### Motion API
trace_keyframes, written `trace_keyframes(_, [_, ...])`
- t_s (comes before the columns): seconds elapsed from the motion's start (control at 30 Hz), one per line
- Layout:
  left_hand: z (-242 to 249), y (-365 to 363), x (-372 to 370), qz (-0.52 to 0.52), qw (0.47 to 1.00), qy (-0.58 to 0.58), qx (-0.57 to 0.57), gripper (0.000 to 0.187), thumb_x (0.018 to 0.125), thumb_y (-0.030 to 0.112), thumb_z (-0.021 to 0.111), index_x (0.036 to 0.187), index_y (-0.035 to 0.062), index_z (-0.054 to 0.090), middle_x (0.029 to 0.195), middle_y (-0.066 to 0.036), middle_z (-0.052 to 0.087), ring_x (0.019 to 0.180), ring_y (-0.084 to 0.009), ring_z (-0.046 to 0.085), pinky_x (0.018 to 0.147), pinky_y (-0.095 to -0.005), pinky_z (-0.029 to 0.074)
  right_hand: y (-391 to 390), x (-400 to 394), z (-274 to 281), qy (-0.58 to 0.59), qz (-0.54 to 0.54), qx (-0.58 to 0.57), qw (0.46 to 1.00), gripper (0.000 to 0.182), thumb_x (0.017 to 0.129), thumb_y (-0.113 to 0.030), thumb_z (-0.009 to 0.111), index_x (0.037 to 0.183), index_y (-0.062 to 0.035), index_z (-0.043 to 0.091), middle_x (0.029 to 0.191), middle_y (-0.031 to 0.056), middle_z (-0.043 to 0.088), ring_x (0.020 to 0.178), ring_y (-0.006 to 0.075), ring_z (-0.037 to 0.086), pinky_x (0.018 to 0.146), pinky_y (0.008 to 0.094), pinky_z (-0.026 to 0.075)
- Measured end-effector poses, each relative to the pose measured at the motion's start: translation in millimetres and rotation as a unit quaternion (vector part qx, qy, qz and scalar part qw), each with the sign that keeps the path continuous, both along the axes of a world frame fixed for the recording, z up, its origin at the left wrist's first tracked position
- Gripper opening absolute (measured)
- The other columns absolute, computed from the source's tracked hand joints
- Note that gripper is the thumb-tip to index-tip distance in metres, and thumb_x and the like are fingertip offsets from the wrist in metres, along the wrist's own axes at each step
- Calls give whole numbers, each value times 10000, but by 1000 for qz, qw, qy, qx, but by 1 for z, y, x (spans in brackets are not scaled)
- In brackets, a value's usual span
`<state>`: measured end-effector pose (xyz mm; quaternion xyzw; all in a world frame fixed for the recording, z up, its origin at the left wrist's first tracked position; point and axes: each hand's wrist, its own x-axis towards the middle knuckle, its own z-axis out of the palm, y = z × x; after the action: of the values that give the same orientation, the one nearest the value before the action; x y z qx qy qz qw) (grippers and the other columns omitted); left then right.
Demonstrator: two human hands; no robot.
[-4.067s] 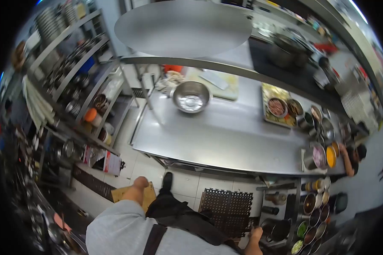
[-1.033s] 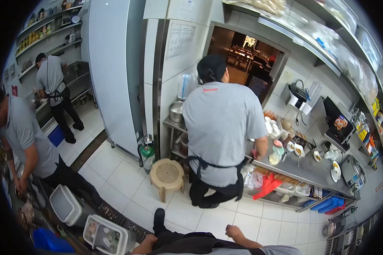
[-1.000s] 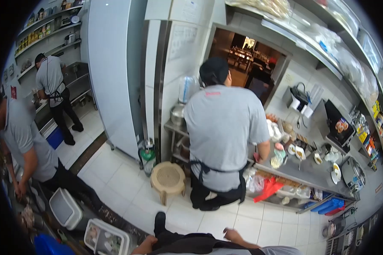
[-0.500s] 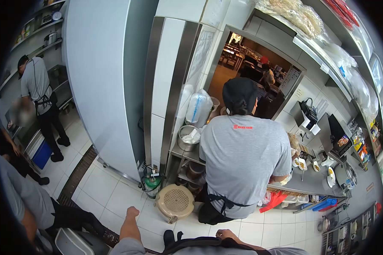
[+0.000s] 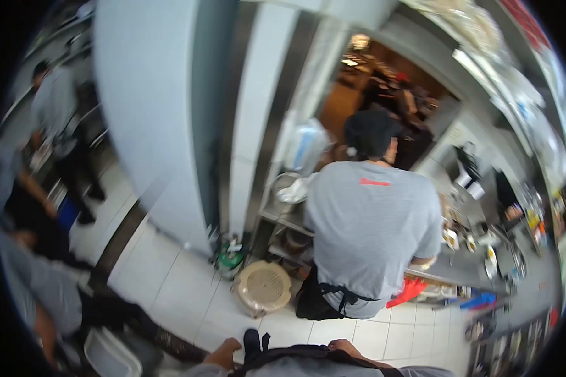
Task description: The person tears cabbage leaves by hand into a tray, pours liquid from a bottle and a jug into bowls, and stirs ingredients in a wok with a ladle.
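My left hand (image 5: 228, 352) hangs at the bottom of the view, left of my black shoe (image 5: 252, 344). Its fingers look curled in, and I see nothing in them. Close to the front of my black apron (image 5: 299, 359) is my right hand (image 5: 344, 347), also loosely curled with nothing showing in it. Neither hand touches the round beige perforated stool (image 5: 263, 286) on the tiled floor ahead. The picture is smeared by motion, so finger detail is poor.
A person in a grey shirt (image 5: 374, 226) stands at a steel counter (image 5: 449, 267) ahead. A green gas cylinder (image 5: 230, 256) stands by the tall grey cabinet (image 5: 148, 119). Other people work at left, beside a pale bin (image 5: 111, 355). White spoons hold food on the counter.
My left hand has come down and right, closer to my body. My right hand has shifted slightly right. The view has moved a little and blurred; the person ahead appears further right.
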<state>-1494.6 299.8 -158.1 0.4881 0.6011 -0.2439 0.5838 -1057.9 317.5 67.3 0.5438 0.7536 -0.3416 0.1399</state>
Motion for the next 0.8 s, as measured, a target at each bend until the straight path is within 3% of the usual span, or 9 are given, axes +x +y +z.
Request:
trace_keyframes(0.03, [-18,-17,-4,-66,993,-40,87,424,818,419,567,1090,120,695,1179,-127,648,1162,-248,578,1001,-379,431,5,-12,12,10,-17,30,999,355,889,-398,560,883,-72,701,860,172,692,831,373,658,777,454,526])
trace_keyframes(0.17, [-60,-38,-25,16,982,45,186,384,793,345,556,985,53,715,1087,-164,674,1032,-301,631,898,-444,483,16,-15,5,30,-12,52,998,198,839,-245,616,815,-66,700,783,169,681,777,360,667,732,447,532])
trace_keyframes(0.3, [48,-40,-63,194,932,133,276,323,741,261,554,851,9,724,945,-204,689,904,-363,663,816,-465,525,35,-8,-26,13,126,36,991,209,850,-216,593,797,-36,684,756,212,660,769,391,651,703,487,503])
trace_keyframes(0.47, [97,-89,-72,312,859,221,339,294,737,193,531,843,-4,722,937,-256,669,889,-397,657,796,-457,534,53,-7,-32,35,190,20,981,286,844,-215,503,783,10,669,824,244,648,799,427,630,727,499,504])
trace_keyframes(0.53, [105,-128,-48,319,862,233,319,292,740,199,530,829,-1,723,933,-246,674,889,-393,658,794,-459,533,58,-5,-30,55,220,12,974,297,834,-255,530,806,-4,686,829,239,656,807,417,642,746,487,512])
trace_keyframes(0.57, [102,-154,-25,328,867,232,296,290,744,206,530,816,2,723,928,-235,678,889,-390,659,793,-461,533,51,-8,-28,12,135,59,989,290,819,-272,569,828,-12,699,827,229,665,818,405,652,759,462,523])
trace_keyframes(0.6, [81,-183,-5,224,904,229,282,303,751,220,518,806,6,725,922,-216,686,889,-386,660,791,-461,534,51,-5,-34,17,147,56,987,290,819,-272,569,828,-12,699,827,229,665,818,405,652,759,462,523])
trace_keyframes(0.7, [119,-246,76,256,946,180,84,324,745,192,570,1000,71,729,1084,-187,671,1021,-362,634,861,-449,509,56,7,-42,57,122,3,991,260,798,-250,635,862,-12,716,715,178,682,746,315,698,743,399,540])
trace_keyframes(0.8, [71,-309,143,283,952,120,-4,444,734,392,664,1060,95,716,1157,-165,655,1063,-350,622,901,-431,493,46,18,-48,77,122,-22,989,258,804,-250,633,858,-12,719,671,154,681,701,280,705,728,386,541])
